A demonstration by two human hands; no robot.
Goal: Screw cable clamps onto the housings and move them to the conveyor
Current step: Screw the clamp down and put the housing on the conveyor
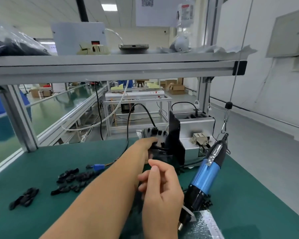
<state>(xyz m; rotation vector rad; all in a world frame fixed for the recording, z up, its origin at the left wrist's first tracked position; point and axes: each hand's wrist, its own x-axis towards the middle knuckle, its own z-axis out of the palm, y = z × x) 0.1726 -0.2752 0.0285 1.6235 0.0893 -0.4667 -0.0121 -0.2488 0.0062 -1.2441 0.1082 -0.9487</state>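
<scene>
Black housing (160,149) sits at the far edge of the mat, gripped by the left hand (146,145); right hand (160,185), nearer, pinches something unseen; clamps (71,180) lie left.

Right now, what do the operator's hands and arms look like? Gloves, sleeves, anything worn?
Both are bare: no gloves on the left hand or right hand. No sleeves show on either forearm up to the frame edge. No watch, ring, wristband or marking shows on the visible sides. Nails look short and unpainted.
</scene>
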